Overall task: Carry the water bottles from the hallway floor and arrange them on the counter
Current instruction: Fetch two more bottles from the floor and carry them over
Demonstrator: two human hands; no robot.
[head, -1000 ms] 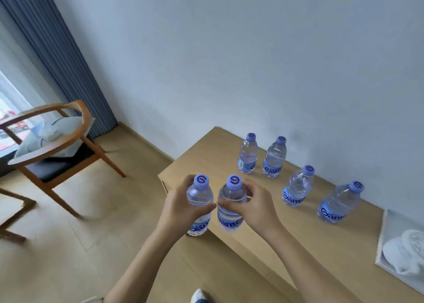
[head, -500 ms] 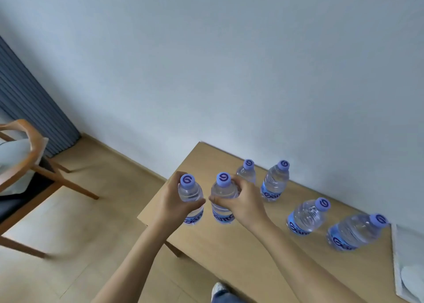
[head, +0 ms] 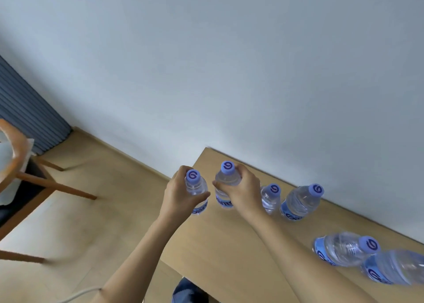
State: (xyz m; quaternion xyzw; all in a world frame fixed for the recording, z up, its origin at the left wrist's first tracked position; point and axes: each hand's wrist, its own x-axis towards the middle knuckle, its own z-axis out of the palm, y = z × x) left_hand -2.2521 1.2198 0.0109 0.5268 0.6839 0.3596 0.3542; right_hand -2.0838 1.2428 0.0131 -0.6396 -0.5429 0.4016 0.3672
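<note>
My left hand (head: 180, 194) grips a clear water bottle (head: 197, 189) with a purple cap and blue label at the left end of the wooden counter (head: 229, 245). Beside it, my right hand (head: 242, 191) grips a second bottle (head: 226, 183) by its shoulder, over the counter's far left corner. Whether either held bottle touches the surface I cannot tell. Several more bottles stand in a row along the wall: one (head: 270, 198) just behind my right hand, another (head: 300, 202) further right, and two (head: 344, 248) (head: 394, 270) near the right edge.
A white wall (head: 229, 73) runs directly behind the counter. A wooden chair (head: 20, 165) with a dark seat stands on the wood floor (head: 103, 211) at left, by a grey curtain (head: 27, 119). A white cable (head: 78, 297) lies near my feet.
Both hands have carried their bottles forward over the counter's left end, closer to the row by the wall. My view has swung right and down; the chair has slid further left.
</note>
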